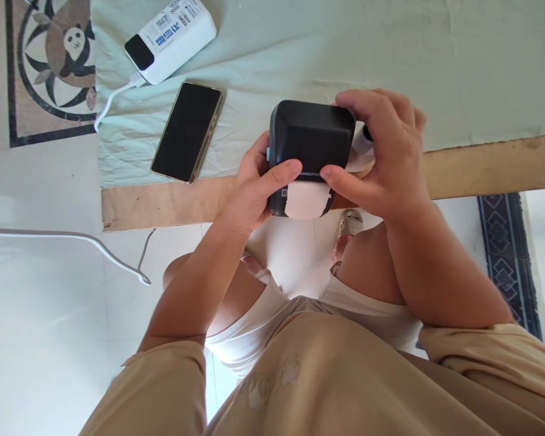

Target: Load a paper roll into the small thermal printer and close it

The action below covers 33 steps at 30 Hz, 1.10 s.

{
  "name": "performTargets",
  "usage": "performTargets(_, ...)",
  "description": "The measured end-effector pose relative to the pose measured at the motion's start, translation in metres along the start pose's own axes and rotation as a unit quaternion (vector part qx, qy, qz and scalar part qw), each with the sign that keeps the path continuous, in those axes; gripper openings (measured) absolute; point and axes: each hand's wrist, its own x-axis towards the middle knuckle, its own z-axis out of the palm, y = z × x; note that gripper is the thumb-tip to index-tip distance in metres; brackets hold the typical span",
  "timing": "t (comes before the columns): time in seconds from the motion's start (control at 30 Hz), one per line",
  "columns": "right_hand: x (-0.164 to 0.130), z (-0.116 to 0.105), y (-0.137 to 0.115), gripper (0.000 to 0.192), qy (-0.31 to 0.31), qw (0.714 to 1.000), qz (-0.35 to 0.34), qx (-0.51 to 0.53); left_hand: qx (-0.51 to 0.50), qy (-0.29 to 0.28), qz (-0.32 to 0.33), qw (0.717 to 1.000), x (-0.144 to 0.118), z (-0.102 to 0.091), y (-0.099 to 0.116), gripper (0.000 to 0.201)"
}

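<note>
Both hands hold a black label printer [315, 136] just above the table's near edge. A blank white label strip [307, 200] sticks out of its near side, below the small brand lettering. My left hand [261, 181] is closed around the printer's left side, thumb on top, beside a light blue tab. My right hand [386, 151] grips the right side, its thumb at the near edge and its fingers at the far corner. Partly hidden behind the right hand is a white roll-like thing [361, 148] with a dark end.
A phone [188, 132] with a dark screen lies left on the green cloth [481, 72]. Beyond it is a white power bank [175, 39] with a plugged-in white cable [115, 94]. The table's bare wooden edge [168, 206] runs along the front. My legs are beneath.
</note>
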Motion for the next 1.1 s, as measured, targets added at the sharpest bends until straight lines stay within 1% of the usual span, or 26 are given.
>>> performTargets(0.1, -0.0002, -0.0022, -0.0008, 0.063, -0.014, 1.000, 0.014, -0.004, 0.004, 0.002, 0.005, 1.000, 0.0001, 0.0007, -0.0005, 0.036)
performTargets(0.2, -0.0006, -0.0028, -0.0007, 0.065, -0.025, 0.999, 0.026, -0.001, -0.007, -0.005, 0.016, 1.000, 0.0008, 0.0008, -0.0028, 0.032)
performTargets(0.33, -0.0017, -0.0005, 0.0030, 0.068, -0.032, 0.999, 0.035, 0.016, -0.028, -0.009, 0.015, 0.999, 0.0014, 0.0011, -0.0041, 0.027)
performTargets(0.53, -0.0031, 0.0007, 0.0067, 0.069, -0.040, 0.998, 0.035, 0.019, -0.001, 0.003, 0.004, 1.000, 0.0008, 0.0020, -0.0010, 0.031)
performTargets(0.77, -0.0027, 0.0001, 0.0061, 0.069, -0.045, 0.998, 0.040, 0.020, -0.050, -0.007, 0.006, 0.999, 0.0017, 0.0021, -0.0027, 0.024)
performTargets(1.1, -0.0014, -0.0028, 0.0053, 0.068, -0.055, 0.997, 0.050, 0.021, -0.009, 0.004, -0.004, 1.000, 0.0015, 0.0017, -0.0005, 0.028)
